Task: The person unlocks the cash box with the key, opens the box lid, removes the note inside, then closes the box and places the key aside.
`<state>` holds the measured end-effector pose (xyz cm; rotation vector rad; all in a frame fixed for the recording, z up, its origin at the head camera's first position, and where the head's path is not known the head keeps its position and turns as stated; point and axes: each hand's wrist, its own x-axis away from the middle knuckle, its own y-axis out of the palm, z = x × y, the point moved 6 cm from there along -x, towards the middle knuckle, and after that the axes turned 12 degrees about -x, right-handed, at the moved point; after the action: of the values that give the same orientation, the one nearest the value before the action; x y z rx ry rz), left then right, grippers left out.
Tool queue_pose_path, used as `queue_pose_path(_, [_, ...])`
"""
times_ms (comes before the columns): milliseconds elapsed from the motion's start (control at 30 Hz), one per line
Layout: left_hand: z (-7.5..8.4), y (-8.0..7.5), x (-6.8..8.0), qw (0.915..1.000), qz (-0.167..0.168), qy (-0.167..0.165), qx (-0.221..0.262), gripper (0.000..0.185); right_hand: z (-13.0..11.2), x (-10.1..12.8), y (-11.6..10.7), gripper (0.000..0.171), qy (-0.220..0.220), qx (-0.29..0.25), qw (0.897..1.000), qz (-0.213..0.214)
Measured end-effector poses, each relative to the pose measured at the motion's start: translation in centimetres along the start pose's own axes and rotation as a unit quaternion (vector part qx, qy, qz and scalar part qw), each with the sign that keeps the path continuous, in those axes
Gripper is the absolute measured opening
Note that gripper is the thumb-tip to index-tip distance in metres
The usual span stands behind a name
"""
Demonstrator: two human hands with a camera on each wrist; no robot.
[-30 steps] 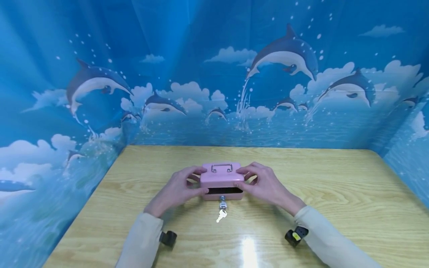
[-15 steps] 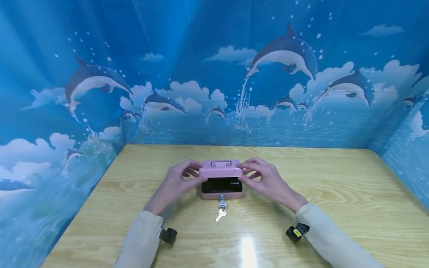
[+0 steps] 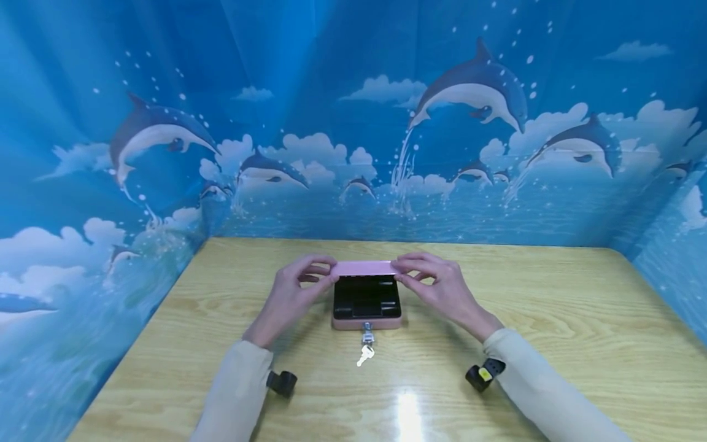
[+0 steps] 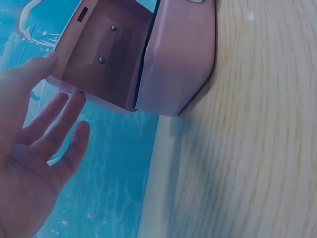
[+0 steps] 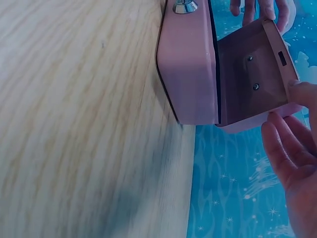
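A pink metal cash box [image 3: 340,324] stands on the table, its lid [image 3: 363,268] swung up and back. Inside shows a black tray [image 3: 359,298] with molded compartments. From the front lock hangs a metal ring with silver keys [image 3: 365,355]. My left hand [image 3: 291,293] pinches the lid's left corner, thumb on the front edge and fingers behind. At the right corner my right hand [image 3: 442,288] holds the lid the same way. Two screws [image 4: 101,59] and a slot show on the lid's inner face [image 4: 115,47] in the left wrist view. The lid's carry handle is hidden.
The wood-grain table [image 3: 552,307] reaches back to a blue curtain [image 3: 331,92] printed with dolphins and clouds. Black wrist cameras [image 3: 283,383] sit on both sleeves. A bright glare spot [image 3: 409,417] lies on the near tabletop.
The lid has swung from slightly ajar to upright, both hands rising and moving back with it. The black tray has come into view. The box base and keys have stayed in place.
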<state>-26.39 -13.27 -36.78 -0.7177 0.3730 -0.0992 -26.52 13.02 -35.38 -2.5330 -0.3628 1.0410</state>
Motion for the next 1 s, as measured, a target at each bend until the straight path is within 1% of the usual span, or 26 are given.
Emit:
queue_pose_path(133, [0.1, -0.2, -0.3, 0.9998, 0.02, 0.006, -0.001, 0.031, 0.2, -0.3, -0.1, 0.025, 0.021, 0.004, 1.0, 0.012])
queue_pose_path(300, [0.1, -0.3, -0.7, 0.999, 0.043, 0.015, 0.004, 0.031, 0.7, -0.6, -0.2, 0.025, 0.031, 0.003, 0.999, 0.026])
queue_pose_path(433, [-0.1, 0.0, -1.0, 0.9979, 0.05, 0.009, 0.039, 0.03, 1.1, -0.7, -0.3, 0.026, 0.044, -0.003, 0.998, 0.037])
queue_pose_path(567, [-0.4, 0.1, -1.2, 0.9949, 0.06, 0.0, 0.081, 0.029, 1.5, -0.8, -0.3, 0.025, 0.065, -0.013, 0.997, 0.043])
queue_pose_path(700, [-0.5, 0.0, -1.2, 0.9933, 0.073, 0.006, 0.09, 0.028, 1.8, -0.9, -0.3, 0.027, 0.084, -0.021, 0.995, 0.042])
queue_pose_path(800, [-0.5, 0.0, -1.4, 0.994, 0.067, 0.012, 0.086, 0.032, 2.1, -1.0, -0.2, 0.034, 0.102, -0.029, 0.994, 0.038])
queue_pose_path(1000, [-1.0, 0.7, -1.7, 0.9967, 0.014, -0.01, 0.079, 0.047, 2.6, -0.9, 0.2, 0.05, 0.139, -0.028, 0.99, 0.016])
